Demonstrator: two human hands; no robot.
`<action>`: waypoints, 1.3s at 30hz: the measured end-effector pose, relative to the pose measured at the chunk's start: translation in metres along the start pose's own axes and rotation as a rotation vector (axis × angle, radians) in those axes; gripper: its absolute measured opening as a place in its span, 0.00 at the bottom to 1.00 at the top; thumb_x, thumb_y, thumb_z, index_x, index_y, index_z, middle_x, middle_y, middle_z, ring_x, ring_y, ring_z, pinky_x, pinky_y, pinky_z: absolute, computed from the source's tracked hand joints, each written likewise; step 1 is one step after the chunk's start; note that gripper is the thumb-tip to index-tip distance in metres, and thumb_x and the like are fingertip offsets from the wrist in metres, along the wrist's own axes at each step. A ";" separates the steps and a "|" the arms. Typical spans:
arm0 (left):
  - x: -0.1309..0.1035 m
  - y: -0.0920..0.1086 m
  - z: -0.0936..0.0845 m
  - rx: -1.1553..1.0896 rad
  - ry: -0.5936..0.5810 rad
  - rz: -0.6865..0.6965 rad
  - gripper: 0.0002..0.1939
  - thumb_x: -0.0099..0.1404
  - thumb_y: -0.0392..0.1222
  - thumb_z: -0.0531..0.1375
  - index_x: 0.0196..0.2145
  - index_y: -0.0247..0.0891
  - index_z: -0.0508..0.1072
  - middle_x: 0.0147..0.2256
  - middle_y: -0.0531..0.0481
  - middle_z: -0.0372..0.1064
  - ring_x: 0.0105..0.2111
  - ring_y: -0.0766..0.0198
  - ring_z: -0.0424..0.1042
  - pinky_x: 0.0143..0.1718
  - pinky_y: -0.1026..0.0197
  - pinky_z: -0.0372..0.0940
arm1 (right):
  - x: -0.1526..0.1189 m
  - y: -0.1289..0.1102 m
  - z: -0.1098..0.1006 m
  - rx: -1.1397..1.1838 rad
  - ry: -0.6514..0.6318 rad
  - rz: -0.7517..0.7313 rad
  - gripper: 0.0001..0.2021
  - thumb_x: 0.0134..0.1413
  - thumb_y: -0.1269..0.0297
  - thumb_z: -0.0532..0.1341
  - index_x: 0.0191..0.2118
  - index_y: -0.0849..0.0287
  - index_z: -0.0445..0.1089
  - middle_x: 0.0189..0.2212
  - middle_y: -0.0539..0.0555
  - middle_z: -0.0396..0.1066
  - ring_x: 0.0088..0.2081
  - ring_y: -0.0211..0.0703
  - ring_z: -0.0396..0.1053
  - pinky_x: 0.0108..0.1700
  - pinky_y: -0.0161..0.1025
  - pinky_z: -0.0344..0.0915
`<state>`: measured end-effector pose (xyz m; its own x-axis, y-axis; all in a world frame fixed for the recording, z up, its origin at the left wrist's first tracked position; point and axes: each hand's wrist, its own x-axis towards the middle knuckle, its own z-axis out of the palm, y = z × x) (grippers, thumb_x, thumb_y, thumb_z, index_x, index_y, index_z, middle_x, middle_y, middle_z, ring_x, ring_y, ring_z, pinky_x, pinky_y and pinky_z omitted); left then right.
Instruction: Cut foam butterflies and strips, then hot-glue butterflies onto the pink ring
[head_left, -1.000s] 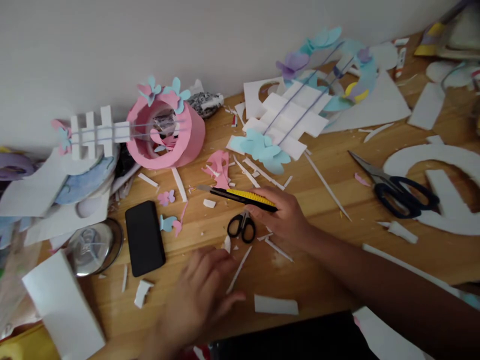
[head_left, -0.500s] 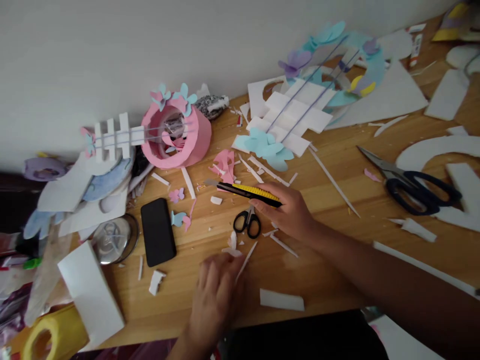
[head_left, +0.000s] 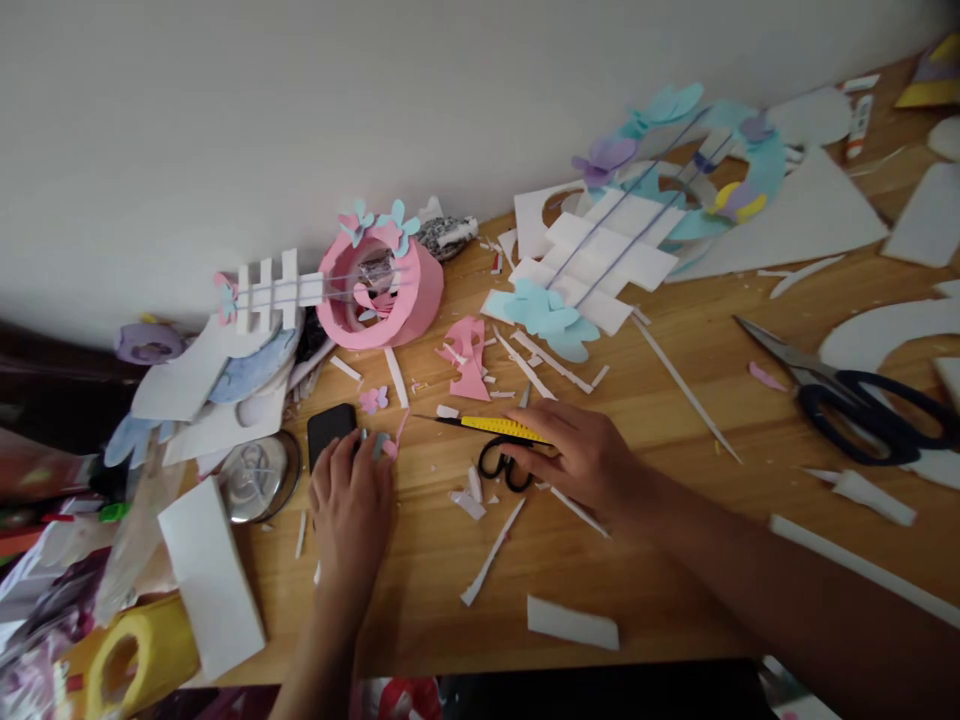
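In my right hand [head_left: 589, 458] is a yellow and black box cutter [head_left: 499, 429], its tip pointing left over the wooden table. Partly beneath the cutter lie small black-handled scissors [head_left: 517, 475]. My left hand [head_left: 349, 510] reaches palm down over the lower part of a black phone [head_left: 330, 425], fingers apart. Whether it touches the phone cannot be seen. Close to its fingertips lie a small blue and pink paper cutout [head_left: 388, 448] and a pink and lilac flower [head_left: 373, 399]. White offcuts [head_left: 493, 550] are scattered between my hands.
A pink ring-shaped paper guitar [head_left: 424, 300] stands at the wall; a white and turquoise one [head_left: 607, 250] lies farther right. Large scissors [head_left: 847, 385] rest at the right. A wire spool [head_left: 259, 478], white board [head_left: 211, 580] and yellow roll [head_left: 142, 655] sit at the left.
My left hand has moved up and left from the white scraps at the front to the phone. The box cutter has come lower, over the small scissors. The view has shifted somewhat.
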<state>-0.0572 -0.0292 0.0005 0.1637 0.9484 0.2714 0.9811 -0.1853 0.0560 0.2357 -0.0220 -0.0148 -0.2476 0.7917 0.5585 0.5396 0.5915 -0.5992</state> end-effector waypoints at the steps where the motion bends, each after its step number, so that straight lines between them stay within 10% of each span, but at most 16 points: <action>1: 0.004 -0.008 0.001 0.034 -0.031 0.004 0.18 0.70 0.42 0.56 0.57 0.41 0.69 0.59 0.38 0.65 0.62 0.41 0.58 0.59 0.40 0.55 | 0.000 0.000 0.000 0.001 0.000 -0.005 0.16 0.63 0.63 0.62 0.55 0.57 0.66 0.38 0.56 0.77 0.38 0.45 0.76 0.40 0.40 0.73; 10: 0.021 -0.034 -0.001 -0.017 0.055 0.038 0.10 0.68 0.44 0.60 0.42 0.36 0.75 0.44 0.41 0.73 0.46 0.51 0.71 0.50 0.51 0.65 | -0.003 -0.003 0.005 -0.053 0.026 -0.034 0.16 0.63 0.63 0.63 0.54 0.61 0.67 0.37 0.55 0.77 0.37 0.43 0.75 0.39 0.38 0.72; 15: 0.009 -0.014 -0.013 -0.058 0.176 0.176 0.07 0.66 0.41 0.63 0.31 0.38 0.75 0.43 0.43 0.72 0.45 0.54 0.70 0.48 0.52 0.63 | -0.002 0.000 0.003 -0.039 0.048 0.056 0.16 0.62 0.64 0.63 0.54 0.60 0.68 0.39 0.57 0.77 0.40 0.45 0.76 0.44 0.41 0.72; 21: -0.016 0.013 0.000 0.115 0.246 0.388 0.10 0.61 0.36 0.68 0.42 0.43 0.79 0.43 0.44 0.75 0.43 0.52 0.69 0.44 0.53 0.61 | -0.003 0.002 0.004 -0.009 0.034 0.070 0.16 0.62 0.65 0.64 0.55 0.59 0.67 0.40 0.57 0.77 0.40 0.45 0.76 0.43 0.41 0.73; 25: -0.008 0.017 0.010 0.130 0.219 0.339 0.16 0.64 0.37 0.65 0.50 0.45 0.77 0.46 0.44 0.75 0.44 0.51 0.68 0.45 0.52 0.61 | -0.004 0.000 0.004 -0.018 0.033 0.059 0.17 0.61 0.66 0.64 0.55 0.58 0.67 0.40 0.57 0.77 0.39 0.45 0.76 0.43 0.41 0.73; 30: -0.016 0.039 0.007 -0.079 -0.116 0.326 0.24 0.69 0.47 0.60 0.60 0.37 0.69 0.53 0.39 0.71 0.49 0.50 0.67 0.51 0.50 0.62 | 0.000 0.000 0.004 -0.025 0.028 0.066 0.17 0.61 0.67 0.65 0.54 0.58 0.67 0.39 0.57 0.77 0.39 0.45 0.76 0.42 0.41 0.72; 39: -0.022 0.007 0.008 0.082 0.057 0.046 0.18 0.70 0.38 0.59 0.56 0.39 0.72 0.55 0.42 0.72 0.56 0.45 0.64 0.55 0.46 0.58 | -0.002 0.000 0.007 -0.006 0.001 0.068 0.16 0.61 0.68 0.64 0.54 0.57 0.67 0.39 0.57 0.76 0.40 0.45 0.75 0.42 0.41 0.73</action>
<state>-0.0530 -0.0495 -0.0131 0.2049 0.9228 0.3263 0.9782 -0.2045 -0.0358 0.2311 -0.0224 -0.0200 -0.2100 0.8296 0.5173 0.5597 0.5358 -0.6322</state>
